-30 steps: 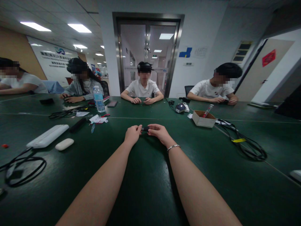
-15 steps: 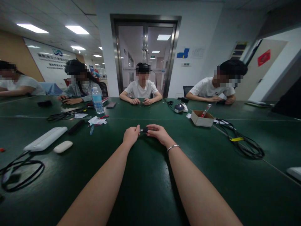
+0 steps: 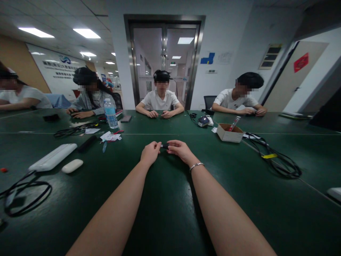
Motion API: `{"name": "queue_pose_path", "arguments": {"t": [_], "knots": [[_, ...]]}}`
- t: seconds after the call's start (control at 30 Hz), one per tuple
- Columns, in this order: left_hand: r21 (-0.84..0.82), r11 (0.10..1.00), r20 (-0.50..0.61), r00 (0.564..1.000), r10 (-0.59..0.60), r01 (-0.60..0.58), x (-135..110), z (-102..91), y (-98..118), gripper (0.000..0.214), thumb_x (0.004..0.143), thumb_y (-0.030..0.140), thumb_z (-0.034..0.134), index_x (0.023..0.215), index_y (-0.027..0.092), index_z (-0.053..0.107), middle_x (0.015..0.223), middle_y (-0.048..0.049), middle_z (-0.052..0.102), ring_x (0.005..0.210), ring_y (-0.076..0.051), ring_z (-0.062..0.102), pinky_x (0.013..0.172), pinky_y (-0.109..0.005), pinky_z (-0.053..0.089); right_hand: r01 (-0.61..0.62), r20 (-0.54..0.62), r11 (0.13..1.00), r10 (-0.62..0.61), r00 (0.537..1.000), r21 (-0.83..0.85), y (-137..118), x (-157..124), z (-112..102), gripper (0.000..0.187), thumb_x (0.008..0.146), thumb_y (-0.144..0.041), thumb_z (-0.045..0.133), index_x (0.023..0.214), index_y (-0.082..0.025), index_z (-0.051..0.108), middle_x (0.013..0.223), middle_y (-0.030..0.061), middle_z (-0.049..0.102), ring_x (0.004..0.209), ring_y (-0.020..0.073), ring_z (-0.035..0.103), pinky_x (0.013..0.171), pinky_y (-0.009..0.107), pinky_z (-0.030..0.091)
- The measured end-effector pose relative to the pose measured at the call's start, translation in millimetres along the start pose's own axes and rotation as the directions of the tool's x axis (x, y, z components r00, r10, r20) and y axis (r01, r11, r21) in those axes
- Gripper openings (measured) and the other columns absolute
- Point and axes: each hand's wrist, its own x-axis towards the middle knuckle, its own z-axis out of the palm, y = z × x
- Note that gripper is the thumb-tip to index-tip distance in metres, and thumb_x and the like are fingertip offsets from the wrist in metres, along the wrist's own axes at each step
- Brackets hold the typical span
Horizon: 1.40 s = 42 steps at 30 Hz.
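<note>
Over the green table (image 3: 170,199), my left hand (image 3: 150,153) and my right hand (image 3: 181,151) face each other, fingertips nearly meeting. Between them is a small black piece with a silvery end (image 3: 165,146), too small to name for sure. The left fingers pinch it at the silvery end. At its black end, the right thumb and fingers are closed on it. A silver bangle (image 3: 196,166) circles my right wrist.
To the left lie a white box-shaped device (image 3: 53,157), a white oval case (image 3: 72,166) and black cables (image 3: 26,199). Farther off stand a water bottle (image 3: 110,113) and an open carton (image 3: 229,135); a coiled cable (image 3: 282,163) lies right. Several people sit around the table.
My left hand has shifted slightly right, and less of the silvery end shows between the hands. My right hand has hardly moved. The person at the right has moved their head left.
</note>
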Motion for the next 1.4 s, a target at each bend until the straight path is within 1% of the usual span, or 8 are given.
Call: {"name": "queue_pose_path", "arguments": {"t": [0.27,0.47,0.57,0.7,0.9,1.07,1.23,1.4], "knots": [[-0.164,0.978,-0.067,0.991,0.119,-0.128,9,8.7,-12,0.021,0.081,0.038,0.055,0.091,0.02,0.06,0.09,-0.004,0.066,0.083,-0.016,0.06,0.075,-0.026,0.044,-0.005,-0.059,1.0,0.005,0.998,0.0,1,2,1,0.018,0.076,0.001,0.063,0.088,-0.012,0.065,0.079,0.0046,0.067,0.058,0.0099,0.065,0.056,0.017,0.058],[-0.196,0.977,-0.03,0.997,0.077,-0.081,12,9.9,-15,0.028,0.085,0.042,0.048,0.094,0.019,0.06,0.079,-0.0036,0.066,0.073,-0.016,0.061,0.07,-0.027,0.045,-0.01,-0.042,1.0,0.01,0.999,-0.001,1,2,2,0.019,0.075,0.001,0.064,0.089,-0.012,0.065,0.079,0.004,0.068,0.058,0.0098,0.065,0.055,0.017,0.058],[-0.215,0.971,-0.059,0.994,0.088,-0.099,13,9.6,-15,0.023,0.079,0.035,0.056,0.096,0.02,0.06,0.088,-0.0039,0.066,0.079,-0.015,0.061,0.074,-0.026,0.046,-0.008,-0.036,1.0,0.007,0.999,-0.009,1,3,1,0.019,0.075,0.0,0.065,0.089,-0.012,0.065,0.08,0.0043,0.068,0.059,0.0097,0.065,0.055,0.016,0.057],[-0.259,0.964,-0.016,0.998,0.061,-0.063,14,10.6,-16,0.028,0.083,0.042,0.05,0.097,0.02,0.061,0.082,-0.0042,0.067,0.073,-0.016,0.061,0.07,-0.027,0.046,-0.004,-0.038,1.0,0.004,0.999,-0.014,0,2,1,0.019,0.074,0.0,0.066,0.089,-0.013,0.065,0.08,0.0043,0.067,0.059,0.0101,0.065,0.055,0.017,0.058],[-0.2,0.974,-0.013,0.994,0.111,-0.111,16,10.0,-18,0.02,0.081,0.033,0.054,0.093,0.021,0.064,0.095,-0.0042,0.067,0.087,-0.016,0.061,0.08,-0.027,0.045,-0.01,-0.036,1.0,0.009,0.999,-0.018,-2,0,2,0.02,0.074,0.001,0.066,0.089,-0.012,0.065,0.079,0.0044,0.067,0.06,0.0099,0.065,0.055,0.016,0.057],[-0.203,0.977,0.036,0.997,0.075,-0.066,16,11.7,-20,0.03,0.087,0.041,0.042,0.095,0.021,0.063,0.079,-0.0034,0.067,0.073,-0.016,0.061,0.072,-0.028,0.046,-0.015,-0.045,1.0,0.014,0.999,-0.019,-3,0,3,0.02,0.076,0.003,0.062,0.089,-0.012,0.065,0.078,0.0037,0.067,0.058,0.0089,0.064,0.055,0.015,0.057],[-0.211,0.973,-0.01,0.996,0.09,-0.09,18,12.8,-21,0.023,0.083,0.034,0.048,0.097,0.022,0.063,0.091,-0.0029,0.067,0.081,-0.015,0.061,0.075,-0.026,0.044,-0.024,-0.062,1.0,0.023,0.998,-0.016,-3,0,4,0.021,0.076,0.004,0.061,0.089,-0.012,0.064,0.077,0.0036,0.067,0.058,0.0094,0.064,0.055,0.015,0.057],[-0.198,0.978,0.02,0.998,0.064,-0.059,20,14.9,-25,0.032,0.088,0.04,0.038,0.102,0.021,0.06,0.072,-0.0016,0.064,0.068,-0.015,0.059,0.067,-0.027,0.044,-0.015,-0.057,1.0,0.014,0.998,-0.02,-3,-1,4,0.02,0.075,0.003,0.061,0.089,-0.012,0.064,0.078,0.0034,0.067,0.057,0.0089,0.064,0.054,0.015,0.056]]}}
